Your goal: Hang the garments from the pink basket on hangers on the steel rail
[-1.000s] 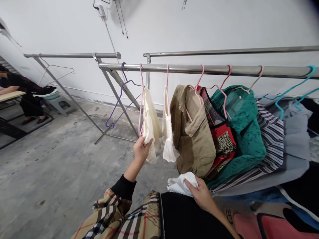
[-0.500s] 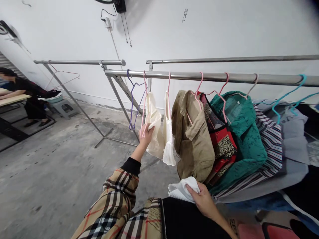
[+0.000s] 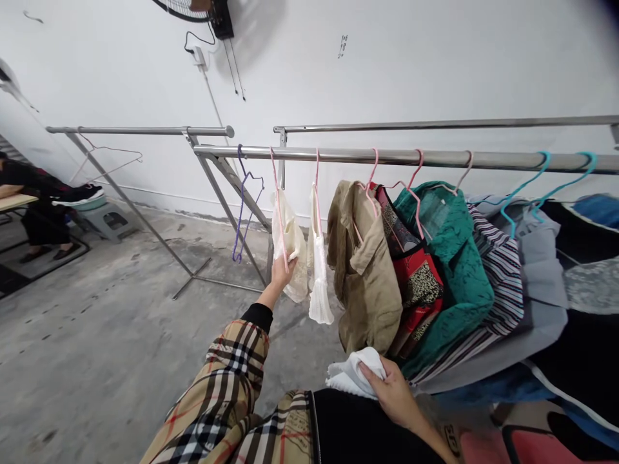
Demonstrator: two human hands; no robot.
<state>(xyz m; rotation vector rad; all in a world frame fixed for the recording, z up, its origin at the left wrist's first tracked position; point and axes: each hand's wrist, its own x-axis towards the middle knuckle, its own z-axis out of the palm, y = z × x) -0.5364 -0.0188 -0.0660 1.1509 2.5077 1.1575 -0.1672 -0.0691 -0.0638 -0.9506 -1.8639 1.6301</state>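
My left hand (image 3: 282, 273) reaches up and is closed on the lower part of a cream lace garment (image 3: 291, 248) that hangs on a pink hanger from the steel rail (image 3: 338, 155). A second white lace piece (image 3: 319, 280) hangs just to its right. An empty purple hanger (image 3: 245, 203) dangles to the left of my hand. My right hand (image 3: 394, 393) stays low near my waist, closed on a bunched white cloth (image 3: 353, 374).
Further right on the rail hang a tan shirt (image 3: 367, 270), a red patterned piece (image 3: 416, 277), a green garment (image 3: 459, 258), striped and grey clothes. A second rack (image 3: 140, 131) stands at left. A seated person (image 3: 33, 206) and a stool (image 3: 104, 216) are at far left.
My left hand has risen along the cream lace garment toward the hanger. The view has tilted up and shifted. My right hand keeps its hold on the white cloth.
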